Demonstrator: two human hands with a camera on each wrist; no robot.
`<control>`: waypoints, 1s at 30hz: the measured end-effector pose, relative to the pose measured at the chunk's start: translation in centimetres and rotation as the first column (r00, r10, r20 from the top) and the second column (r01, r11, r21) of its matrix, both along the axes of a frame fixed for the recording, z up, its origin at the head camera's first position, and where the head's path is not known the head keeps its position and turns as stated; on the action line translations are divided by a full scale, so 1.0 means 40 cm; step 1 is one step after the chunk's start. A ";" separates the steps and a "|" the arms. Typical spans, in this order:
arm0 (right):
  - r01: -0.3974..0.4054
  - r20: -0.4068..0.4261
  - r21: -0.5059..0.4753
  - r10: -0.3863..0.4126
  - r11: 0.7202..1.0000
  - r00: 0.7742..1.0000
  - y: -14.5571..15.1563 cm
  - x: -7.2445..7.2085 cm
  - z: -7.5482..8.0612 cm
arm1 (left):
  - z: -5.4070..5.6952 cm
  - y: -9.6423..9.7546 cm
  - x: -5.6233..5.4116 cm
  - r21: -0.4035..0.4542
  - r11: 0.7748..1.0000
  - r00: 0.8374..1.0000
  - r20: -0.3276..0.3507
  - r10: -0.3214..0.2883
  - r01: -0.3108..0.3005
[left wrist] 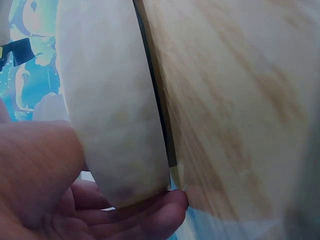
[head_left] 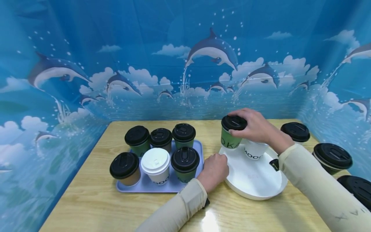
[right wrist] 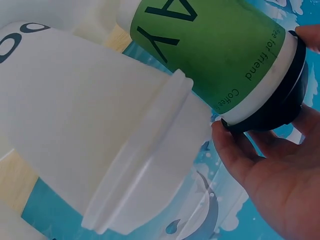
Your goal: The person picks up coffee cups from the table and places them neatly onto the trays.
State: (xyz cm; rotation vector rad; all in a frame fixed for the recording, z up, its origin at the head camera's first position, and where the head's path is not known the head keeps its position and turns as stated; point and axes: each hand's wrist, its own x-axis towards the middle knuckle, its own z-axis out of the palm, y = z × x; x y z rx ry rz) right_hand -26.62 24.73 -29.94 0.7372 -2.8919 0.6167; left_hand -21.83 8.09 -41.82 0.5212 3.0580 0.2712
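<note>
My right hand [head_left: 253,126] holds a green paper coffee cup [head_left: 228,139] by its black lid, upright over the far left part of a round white tray [head_left: 249,180]. In the right wrist view, fingers and thumb lie round the lid of that cup [right wrist: 210,55]. Next to it, a white cup [head_left: 254,150] with a white lid [right wrist: 150,165] stands on the round tray, partly hidden by my right hand in the head view. My left hand [head_left: 215,170] grips the left rim of the round tray; in the left wrist view its fingers curl under the tray wall [left wrist: 112,100].
At left a purple rectangular tray [head_left: 145,189] bears several lidded cups, among them a white one [head_left: 156,164] and a brown one [head_left: 125,167]. Several black-lidded cups [head_left: 332,156] line the right side of the wooden table [head_left: 95,206]. A dolphin-printed curtain [head_left: 162,38] encloses the back and sides.
</note>
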 end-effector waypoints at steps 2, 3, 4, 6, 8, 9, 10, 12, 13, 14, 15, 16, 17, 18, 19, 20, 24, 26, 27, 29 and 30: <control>0.000 -0.007 0.006 0.000 1.000 1.000 0.001 0.005 -0.001 | 0.000 0.000 0.000 0.004 1.000 1.000 -0.002 -0.002 0.002; 0.000 -0.009 0.009 0.000 1.000 1.000 0.001 0.008 -0.001 | 0.000 -0.001 0.001 0.006 1.000 1.000 -0.005 -0.003 0.003; -0.001 -0.010 0.012 0.001 1.000 1.000 0.001 0.011 -0.002 | 0.000 -0.001 0.000 0.008 1.000 1.000 -0.006 -0.003 0.003; 0.002 -0.009 0.014 -0.001 1.000 1.000 0.004 0.017 -0.004 | -0.001 -0.001 0.001 0.009 1.000 1.000 -0.012 -0.005 0.006; 0.002 -0.010 0.013 -0.002 1.000 1.000 0.006 0.023 -0.007 | -0.002 -0.002 0.001 0.009 1.000 1.000 -0.021 -0.007 0.007; 0.002 -0.011 0.012 -0.002 1.000 1.000 0.007 0.026 -0.008 | -0.003 -0.002 0.001 0.010 1.000 1.000 -0.022 -0.008 0.008; 0.004 -0.010 0.014 -0.003 1.000 1.000 0.008 0.028 -0.010 | -0.003 -0.002 0.001 0.009 1.000 1.000 -0.025 -0.009 0.009; 0.001 -0.011 0.016 -0.001 1.000 1.000 0.009 0.033 -0.013 | -0.003 -0.002 0.001 0.007 1.000 0.999 -0.033 -0.010 0.010; 0.000 -0.009 0.018 0.000 1.000 1.000 0.008 0.035 -0.015 | -0.003 -0.003 0.001 0.008 1.000 0.999 -0.035 -0.011 0.012; 0.000 -0.007 0.021 0.000 1.000 1.000 0.008 0.038 -0.017 | -0.003 -0.003 0.002 0.008 1.000 0.999 -0.035 -0.013 0.014; 0.001 -0.001 0.024 -0.001 1.000 1.000 0.008 0.040 -0.019 | -0.003 -0.003 0.002 0.011 1.000 0.999 -0.035 -0.016 0.016; -0.001 0.001 0.027 0.001 1.000 1.000 0.007 0.043 -0.021 | -0.003 -0.003 0.002 0.013 1.000 0.999 -0.035 -0.017 0.018; -0.002 0.003 0.028 0.002 1.000 1.000 0.008 0.045 -0.024 | -0.003 -0.003 0.002 0.017 1.000 0.999 -0.035 -0.018 0.018; -0.003 0.005 0.029 0.003 1.000 1.000 0.008 0.047 -0.026 | -0.002 -0.003 0.002 0.020 1.000 0.999 -0.034 -0.018 0.019; -0.005 0.006 0.030 0.005 1.000 1.000 0.008 0.049 -0.029 | -0.002 -0.003 0.002 0.021 1.000 0.999 -0.030 -0.020 0.020; -0.007 0.007 0.031 0.007 0.999 1.000 0.008 0.051 -0.031 | -0.001 -0.003 0.003 0.023 1.000 0.999 -0.027 -0.019 0.019; -0.025 0.006 0.035 0.025 0.999 1.000 0.009 0.055 -0.042 | 0.000 -0.003 0.002 0.022 1.000 1.000 -0.012 -0.012 0.012; -0.032 0.010 0.034 0.032 0.999 0.999 0.011 0.057 -0.047 | 0.000 -0.002 0.002 0.023 1.000 1.000 -0.008 -0.010 0.010; -0.037 0.011 0.034 0.036 0.999 0.999 0.012 0.057 -0.050 | 0.000 -0.002 0.002 0.021 1.000 1.000 -0.008 -0.010 0.010; -0.041 0.014 0.035 0.041 0.999 0.999 0.013 0.059 -0.055 | -0.001 -0.001 0.001 0.020 1.000 1.000 -0.015 -0.013 0.013; -0.045 0.014 0.034 0.045 0.998 0.999 0.014 0.059 -0.058 | -0.001 -0.001 0.001 0.019 1.000 1.000 -0.019 -0.014 0.015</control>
